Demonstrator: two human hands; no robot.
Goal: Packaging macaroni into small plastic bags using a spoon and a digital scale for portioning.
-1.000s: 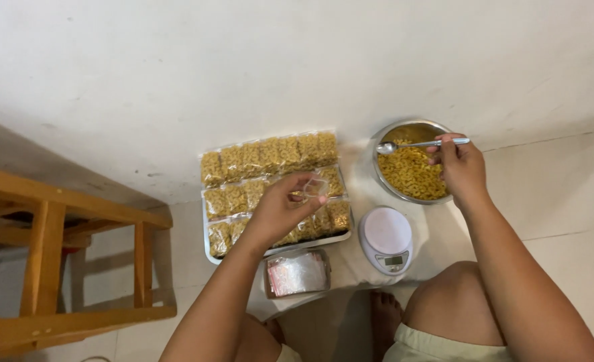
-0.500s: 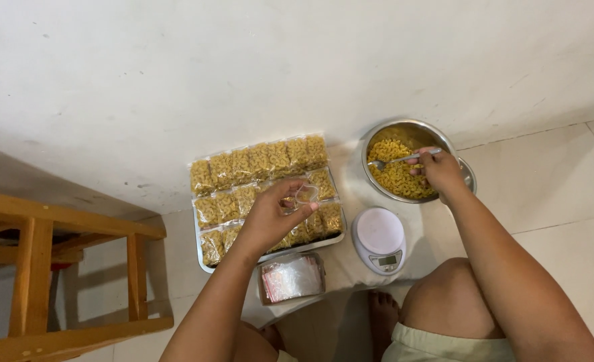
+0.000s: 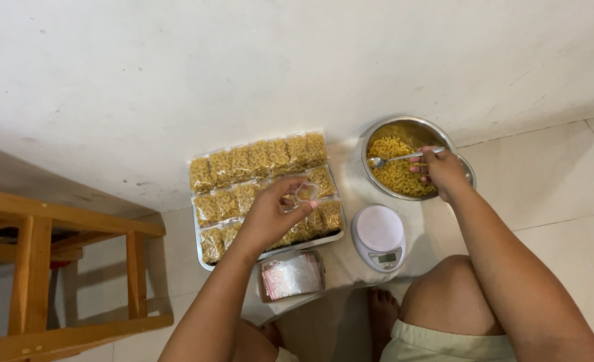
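- A white plastered wall [image 3: 176, 74] fills the upper half of the frame, meeting a pale tiled floor [image 3: 552, 174] on which a person sits, bare knee at lower right and bare foot at lower centre.
- A wooden stool frame [image 3: 49, 268] of orange-brown timber stands at the lower left, well apart from the work.
- A rectangular metal tray [image 3: 203, 251] lies at centre frame, its long axis running left to right with a slight upward tilt to the right, packed with rows of small clear bags of yellow elbow macaroni [image 3: 257, 161].
- A round stainless-steel bowl [image 3: 411, 127] of loose yellow macaroni [image 3: 394, 174] sits at upper right of centre, just beside the tray's right end.
- The right hand [image 3: 441, 171] hovers over the bowl's near rim, its grip pressed together around the handle of a metal spoon [image 3: 404, 158]; the handle lies almost level, with the spoon's bowl pointing left over the pasta.
- The left hand [image 3: 270, 214] is raised over the tray's middle, its grip pinching a small empty clear plastic bag [image 3: 306, 193] between thumb and fingertips, the bag on the hand's right side, towards the bowl.
- The spoon's tip lies to the upper right of the bag, near but apart; the right hand is the nearer to the pasta, the left to the filled bags.
- A round white digital kitchen scale [image 3: 379, 236] sits below the bowl, between the two forearms.
- A small box of spare clear bags [image 3: 291, 275] rests below the tray, just under the left wrist.
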